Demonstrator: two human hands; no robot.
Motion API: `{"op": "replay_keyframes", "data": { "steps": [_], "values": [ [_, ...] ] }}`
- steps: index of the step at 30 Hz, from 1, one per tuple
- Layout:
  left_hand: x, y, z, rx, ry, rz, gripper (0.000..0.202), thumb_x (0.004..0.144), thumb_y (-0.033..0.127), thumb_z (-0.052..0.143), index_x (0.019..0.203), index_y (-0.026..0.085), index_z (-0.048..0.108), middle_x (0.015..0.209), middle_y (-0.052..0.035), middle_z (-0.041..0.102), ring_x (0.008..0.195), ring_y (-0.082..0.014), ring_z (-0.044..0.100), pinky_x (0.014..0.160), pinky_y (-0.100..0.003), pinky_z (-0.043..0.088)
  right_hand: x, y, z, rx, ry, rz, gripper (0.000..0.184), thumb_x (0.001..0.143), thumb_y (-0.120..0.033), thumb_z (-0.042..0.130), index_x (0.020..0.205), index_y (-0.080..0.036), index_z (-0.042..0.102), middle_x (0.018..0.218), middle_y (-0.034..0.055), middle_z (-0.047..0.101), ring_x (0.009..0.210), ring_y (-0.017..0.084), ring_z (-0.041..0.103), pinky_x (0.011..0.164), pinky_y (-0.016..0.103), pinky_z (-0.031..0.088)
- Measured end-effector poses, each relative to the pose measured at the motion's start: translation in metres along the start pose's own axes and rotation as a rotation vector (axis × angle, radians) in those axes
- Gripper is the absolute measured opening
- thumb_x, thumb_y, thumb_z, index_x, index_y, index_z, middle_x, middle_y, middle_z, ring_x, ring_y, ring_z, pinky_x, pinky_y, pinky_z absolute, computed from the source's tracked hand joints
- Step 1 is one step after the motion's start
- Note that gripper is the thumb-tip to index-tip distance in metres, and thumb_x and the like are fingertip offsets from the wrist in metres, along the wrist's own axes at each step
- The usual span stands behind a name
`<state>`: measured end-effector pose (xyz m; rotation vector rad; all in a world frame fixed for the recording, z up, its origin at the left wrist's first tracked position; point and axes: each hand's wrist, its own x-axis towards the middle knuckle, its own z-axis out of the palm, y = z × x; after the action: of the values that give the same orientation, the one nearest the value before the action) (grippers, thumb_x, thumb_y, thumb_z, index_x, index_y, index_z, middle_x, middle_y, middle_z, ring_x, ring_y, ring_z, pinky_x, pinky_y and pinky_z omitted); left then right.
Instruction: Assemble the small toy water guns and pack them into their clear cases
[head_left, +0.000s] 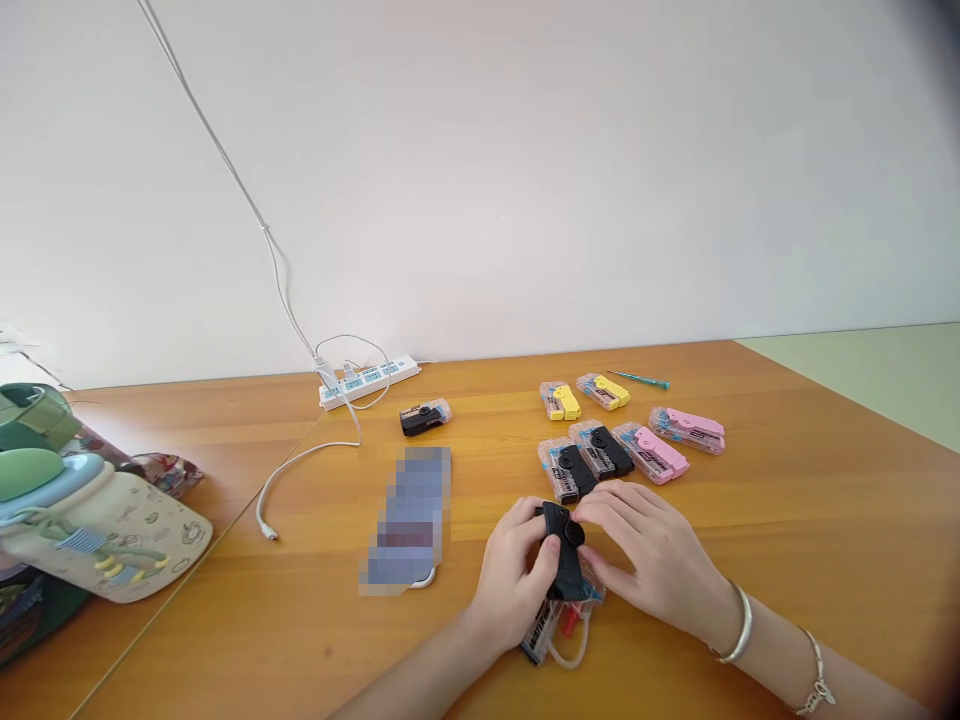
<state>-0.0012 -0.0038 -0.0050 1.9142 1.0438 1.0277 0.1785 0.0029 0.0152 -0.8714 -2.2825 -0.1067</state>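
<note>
In the head view, my left hand [517,565] is closed around a black folding toy water gun [564,570], its thumb pressed on the black casing. My right hand [652,550] has its thumb and index finger at the round black knob on that casing, the other fingers curved above. Below the casing hang a clear part, a red piece and a pale loop of tube; lettering reading "WATER" shows on the side. Just beyond my hands lie two black water guns [574,475], with two pink ones [651,452] to the right and two yellow ones [562,401] behind.
Another black water gun [424,416] lies left of the group. A blurred-out phone [409,520] is left of my hands. A power strip [371,380], white cable [300,457] and teal screwdriver [641,380] lie near the wall. A bottle [112,530] fills the left edge.
</note>
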Motion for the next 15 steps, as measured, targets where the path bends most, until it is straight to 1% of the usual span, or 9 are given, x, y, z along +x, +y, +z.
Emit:
{"op": "replay_keyframes", "data": {
  "steps": [2,4,8,10,15],
  "values": [
    [0.001,-0.001,0.001,-0.024,0.017,-0.018,0.033,0.09,0.032,0.031,0.076,0.017,0.057,0.083,-0.0063,0.051,0.081,-0.0205,0.049,0.073,-0.031,0.039,0.007,-0.003,-0.001,-0.083,-0.052,-0.006,0.013,0.084,-0.018,0.046,0.092,-0.017,0.056,0.084,0.0058,0.063,0.079,0.021,0.055,0.07,0.034,0.043],
    [0.001,-0.002,0.002,-0.052,0.049,-0.04,0.032,0.089,0.033,0.031,0.069,0.017,0.05,0.078,-0.0047,0.048,0.077,-0.0194,0.047,0.07,-0.03,0.038,0.013,-0.005,0.0,-0.169,-0.098,-0.042,0.014,0.082,-0.016,0.044,0.088,-0.016,0.057,0.078,0.0053,0.061,0.072,0.02,0.053,0.067,0.034,0.04],
    [0.002,-0.005,0.003,-0.059,0.106,-0.079,0.033,0.088,0.035,0.031,0.06,0.018,0.037,0.069,-0.0015,0.039,0.068,-0.0169,0.041,0.064,-0.029,0.034,0.022,-0.006,0.008,-0.347,-0.1,-0.188,0.018,0.079,-0.012,0.04,0.072,-0.016,0.057,0.065,0.0038,0.056,0.062,0.019,0.047,0.072,0.036,0.036],
    [0.003,-0.007,0.004,-0.056,0.109,-0.111,0.034,0.087,0.035,0.031,0.057,0.019,0.034,0.067,-0.0009,0.037,0.067,-0.0164,0.039,0.062,-0.029,0.033,0.023,-0.004,0.012,-0.41,-0.101,-0.241,0.019,0.077,-0.011,0.04,0.068,-0.016,0.056,0.061,0.0032,0.053,0.06,0.019,0.044,0.073,0.036,0.035],
    [0.005,-0.008,0.003,-0.07,0.082,-0.182,0.034,0.084,0.035,0.032,0.054,0.019,0.03,0.066,-0.0006,0.036,0.065,-0.0155,0.037,0.06,-0.028,0.031,0.022,0.001,0.016,-0.467,-0.132,-0.313,0.018,0.077,-0.011,0.041,0.067,-0.017,0.054,0.059,0.0021,0.052,0.056,0.018,0.042,0.065,0.033,0.03]
  ]
}}
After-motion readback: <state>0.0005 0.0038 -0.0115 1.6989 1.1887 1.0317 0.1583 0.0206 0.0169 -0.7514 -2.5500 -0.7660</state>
